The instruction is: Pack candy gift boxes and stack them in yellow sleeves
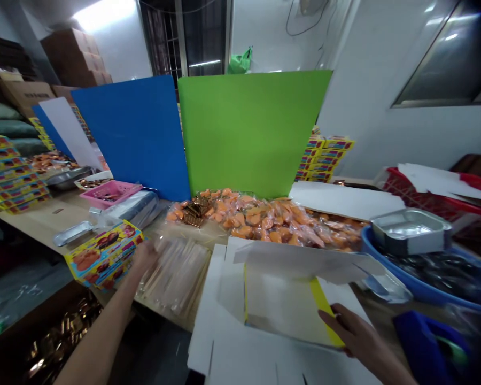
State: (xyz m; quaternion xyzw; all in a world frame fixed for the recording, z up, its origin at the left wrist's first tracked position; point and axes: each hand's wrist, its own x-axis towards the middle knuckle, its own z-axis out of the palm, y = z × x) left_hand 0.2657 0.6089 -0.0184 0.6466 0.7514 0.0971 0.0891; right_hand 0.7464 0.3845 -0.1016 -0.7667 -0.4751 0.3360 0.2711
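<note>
My right hand [347, 329] pinches the yellow edge of an unfolded cardboard carton [282, 299], whose plain pale inside faces up. Beneath it lie flat white cardboard sheets [220, 321]. My left hand [146, 256] is smeared by motion, at the right end of a printed yellow box [104, 254]; I cannot make out whether it grips the box. Right beside that hand lies a row of clear-wrapped thin sticks [176, 275]. Behind the sheets spreads a heap of bagged orange plastic pieces [260, 216], with brown-gold pieces [196, 208] at its left.
A blue tub [465, 299] with black packets and a foil tray [411, 230] stands at right, near a blue tape dispenser [428, 347]. Green [252, 133] and blue [136, 133] boards rise behind. A pink basket [110, 192] is at left; a carton of gold pieces [60, 342] sits below.
</note>
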